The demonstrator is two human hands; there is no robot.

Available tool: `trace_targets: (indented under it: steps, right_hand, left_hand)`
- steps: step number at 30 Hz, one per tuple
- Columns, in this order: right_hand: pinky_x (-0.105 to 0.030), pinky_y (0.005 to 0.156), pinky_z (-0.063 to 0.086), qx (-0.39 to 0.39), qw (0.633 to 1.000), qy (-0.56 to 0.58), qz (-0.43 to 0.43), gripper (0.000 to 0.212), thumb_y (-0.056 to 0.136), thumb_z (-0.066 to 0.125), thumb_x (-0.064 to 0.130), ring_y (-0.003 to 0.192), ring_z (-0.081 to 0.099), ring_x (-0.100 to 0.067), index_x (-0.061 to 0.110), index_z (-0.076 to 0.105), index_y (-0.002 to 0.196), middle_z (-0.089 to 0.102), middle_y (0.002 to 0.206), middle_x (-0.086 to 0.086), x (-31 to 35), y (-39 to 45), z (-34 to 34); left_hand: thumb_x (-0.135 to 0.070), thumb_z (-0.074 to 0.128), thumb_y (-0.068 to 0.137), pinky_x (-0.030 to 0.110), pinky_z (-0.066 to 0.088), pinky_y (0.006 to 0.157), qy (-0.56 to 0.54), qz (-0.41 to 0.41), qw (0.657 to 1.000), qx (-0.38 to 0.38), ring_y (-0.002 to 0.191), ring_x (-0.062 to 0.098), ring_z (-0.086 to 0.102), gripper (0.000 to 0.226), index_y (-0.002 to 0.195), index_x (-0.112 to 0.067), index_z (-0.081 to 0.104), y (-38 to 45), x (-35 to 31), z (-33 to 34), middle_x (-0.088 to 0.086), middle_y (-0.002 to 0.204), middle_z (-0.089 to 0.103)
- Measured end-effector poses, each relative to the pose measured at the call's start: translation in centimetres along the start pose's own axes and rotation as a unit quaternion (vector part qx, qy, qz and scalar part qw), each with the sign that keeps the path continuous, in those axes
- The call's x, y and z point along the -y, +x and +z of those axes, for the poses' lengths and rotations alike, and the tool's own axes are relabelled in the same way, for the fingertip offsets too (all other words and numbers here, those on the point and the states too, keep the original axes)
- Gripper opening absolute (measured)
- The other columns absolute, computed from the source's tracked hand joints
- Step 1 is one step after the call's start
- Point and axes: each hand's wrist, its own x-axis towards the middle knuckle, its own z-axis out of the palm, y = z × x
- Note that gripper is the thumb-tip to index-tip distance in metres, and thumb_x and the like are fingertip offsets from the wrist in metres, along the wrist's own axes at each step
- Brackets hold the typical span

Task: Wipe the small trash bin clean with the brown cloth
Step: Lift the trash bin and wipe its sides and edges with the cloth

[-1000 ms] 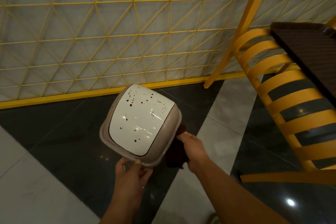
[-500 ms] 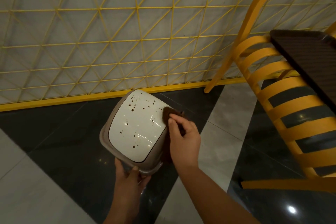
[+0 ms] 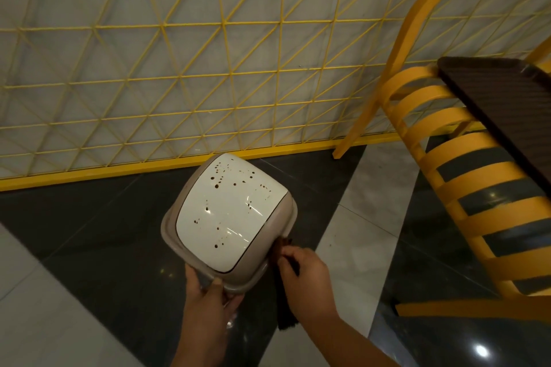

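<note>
The bin (image 3: 229,217) is held tilted above the floor (image 3: 89,232), its white lid spotted brown. The left hand (image 3: 208,301) grips its near rim; the right hand (image 3: 307,277) pinches the cloth (image 3: 284,307) against its right side. It looks light, stiff and glossy, likely slippery, so the rim seems the safest hold.
</note>
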Motion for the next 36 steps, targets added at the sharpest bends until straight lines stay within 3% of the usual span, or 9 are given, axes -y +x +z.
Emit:
trace_targets:
  steps: [3, 7, 13, 17, 22, 28, 32, 36]
  right_hand:
    - [0.001, 0.071, 0.036, 0.021, 0.997, -0.053, -0.057, 0.021, 0.092, 0.057, 0.019, 0.074, 0.048, 0.001, 0.028, 0.07, 0.107, 0.059, 0.092, 0.007, 0.3, 0.5, -1.1]
    - [0.0, 0.064, 0.036, -0.038, 0.997, -0.061, -0.023, 0.023, 0.095, 0.052, 0.021, 0.079, 0.049, -0.002, 0.027, 0.066, 0.113, 0.058, 0.099, 0.004, 0.9, 2.1, -1.4]
    - [0.0, 0.067, 0.036, 0.038, 0.991, -0.103, -0.08, 0.017, 0.092, 0.056, 0.025, 0.077, 0.048, 0.002, 0.032, 0.068, 0.101, 0.06, 0.097, 0.009, 0.3, -1.5, 0.9]
    - [-0.006, 0.066, 0.038, -0.031, 0.998, -0.037, -0.026, 0.016, 0.091, 0.057, 0.019, 0.075, 0.053, -0.002, 0.025, 0.072, 0.092, 0.062, 0.088, 0.005, 0.5, 1.2, -0.1]
    - [-0.018, 0.074, 0.046, -0.067, 0.996, 0.025, 0.05, 0.018, 0.093, 0.055, 0.021, 0.08, 0.059, -0.006, 0.023, 0.071, 0.099, 0.064, 0.093, 0.003, 1.2, 2.8, -0.2]
    - [-0.003, 0.071, 0.04, -0.058, 0.995, 0.071, 0.029, 0.014, 0.088, 0.063, 0.016, 0.081, 0.057, 0.005, 0.025, 0.072, 0.093, 0.064, 0.089, 0.009, 0.6, -2.5, 2.9]
    - [-0.006, 0.074, 0.043, -0.066, 0.994, 0.087, 0.024, 0.015, 0.086, 0.064, 0.015, 0.081, 0.058, 0.004, 0.026, 0.073, 0.092, 0.065, 0.088, 0.009, 0.6, -1.7, 2.3]
    - [-0.015, 0.067, 0.047, -0.136, 0.965, 0.191, 0.116, 0.015, 0.091, 0.059, 0.023, 0.079, 0.062, -0.004, 0.034, 0.067, 0.086, 0.066, 0.083, 0.013, 1.3, 1.8, 0.4]
  left_hand:
    - [-0.001, 0.043, 0.098, 0.037, 0.058, 0.072, -0.002, -0.013, 1.0, -0.007, 0.105, 0.026, 0.065, 0.072, 0.133, -0.063, 0.035, 0.0, -0.1, -0.2, -0.001, 0.138, 0.055]
    - [-0.002, 0.041, 0.099, 0.036, 0.059, 0.071, 0.013, -0.01, 1.0, -0.017, 0.107, 0.027, 0.065, 0.07, 0.134, -0.063, 0.032, -0.1, -0.1, 0.0, 0.001, 0.141, 0.051]
    - [-0.003, 0.042, 0.098, 0.042, 0.056, 0.082, 0.021, 0.006, 1.0, -0.004, 0.108, 0.029, 0.064, 0.073, 0.135, -0.064, 0.03, -0.2, -0.2, 0.1, 0.001, 0.14, 0.052]
    - [-0.002, 0.041, 0.099, 0.048, 0.054, 0.088, 0.016, 0.017, 1.0, -0.001, 0.113, 0.03, 0.061, 0.07, 0.137, -0.061, 0.031, -0.2, -0.1, 0.2, -0.001, 0.145, 0.047]
    - [-0.003, 0.041, 0.1, 0.051, 0.052, 0.092, -0.002, 0.013, 1.0, -0.002, 0.116, 0.031, 0.059, 0.068, 0.143, -0.054, 0.027, -0.7, -0.5, 0.8, 0.001, 0.148, 0.043]
    - [0.0, 0.041, 0.099, 0.057, 0.047, 0.097, -0.008, 0.016, 1.0, 0.001, 0.12, 0.034, 0.056, 0.071, 0.143, -0.054, 0.027, -1.2, -0.7, 1.1, 0.004, 0.148, 0.044]
    - [-0.002, 0.042, 0.099, 0.052, 0.049, 0.096, 0.005, 0.015, 1.0, 0.006, 0.117, 0.032, 0.059, 0.069, 0.143, -0.054, 0.027, -1.2, -0.9, 0.9, 0.003, 0.145, 0.047]
    - [-0.005, 0.043, 0.1, 0.039, 0.056, 0.082, 0.028, -0.014, 0.999, 0.029, 0.109, 0.03, 0.064, 0.068, 0.14, -0.058, 0.028, -0.8, -1.4, 0.2, 0.004, 0.136, 0.056]
